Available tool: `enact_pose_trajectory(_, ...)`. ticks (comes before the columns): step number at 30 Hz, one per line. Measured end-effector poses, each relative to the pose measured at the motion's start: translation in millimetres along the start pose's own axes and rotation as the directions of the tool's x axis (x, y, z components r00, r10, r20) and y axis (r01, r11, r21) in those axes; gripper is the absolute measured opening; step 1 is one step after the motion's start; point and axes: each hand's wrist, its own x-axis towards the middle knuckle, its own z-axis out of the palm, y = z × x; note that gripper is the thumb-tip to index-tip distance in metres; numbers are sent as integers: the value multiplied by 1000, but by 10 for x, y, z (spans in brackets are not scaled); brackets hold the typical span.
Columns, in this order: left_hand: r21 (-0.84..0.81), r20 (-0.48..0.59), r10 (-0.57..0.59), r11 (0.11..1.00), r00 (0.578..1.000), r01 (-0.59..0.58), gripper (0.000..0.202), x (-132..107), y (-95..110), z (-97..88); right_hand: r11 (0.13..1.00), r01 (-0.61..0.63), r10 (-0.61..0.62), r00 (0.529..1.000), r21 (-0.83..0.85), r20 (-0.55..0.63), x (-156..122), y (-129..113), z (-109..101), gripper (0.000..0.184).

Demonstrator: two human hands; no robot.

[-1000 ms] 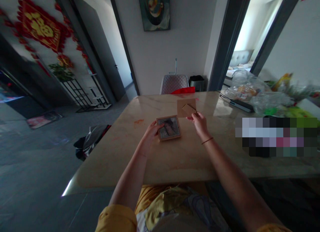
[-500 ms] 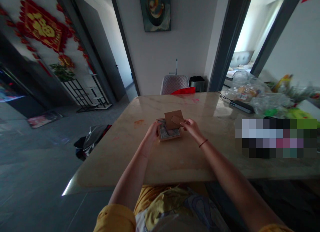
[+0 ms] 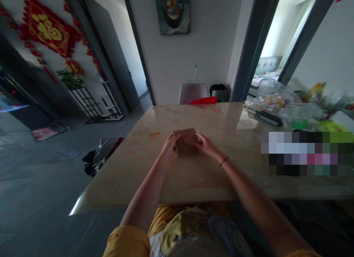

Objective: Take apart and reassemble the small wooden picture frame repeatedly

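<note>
A small wooden picture frame (image 3: 186,140) lies on the beige marble table (image 3: 193,175), with its brown backing board now laid over the picture. My left hand (image 3: 169,145) grips the frame's left edge, fingers curled onto it. My right hand (image 3: 206,145) rests on the right side of the backing board, fingers pressing down on it. The picture itself is hidden under the board.
Clear plastic bags with food (image 3: 279,103) and a dark flat device (image 3: 267,117) sit at the table's far right. A grey chair with a red cloth (image 3: 195,94) stands at the far end. A dark bag (image 3: 103,153) lies on the floor to the left.
My right hand carried the backing board from behind the frame down onto it. The board now lies flat in the frame and covers the picture. My left hand stayed on the frame's left edge.
</note>
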Motion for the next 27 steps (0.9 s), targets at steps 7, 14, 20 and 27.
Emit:
enact_pose_trajectory(7,29,-41,52,998,998,-50,37,-10,-13,21,993,3,-8,999,-117,-43,-31,-37,24,66)
enact_pose_trajectory(14,43,-17,69,997,998,-68,51,-53,5,67,998,-46,40,991,-48,-124,-46,-105,45,63)
enact_pose_trajectory(20,47,-7,94,994,996,-94,61,-86,31,92,981,-53,30,992,-188,-125,-66,-141,0,59)
enact_pose_trajectory(27,36,-7,102,994,995,-101,64,-94,40,113,964,-18,-30,983,-265,-178,-69,-141,-21,50)
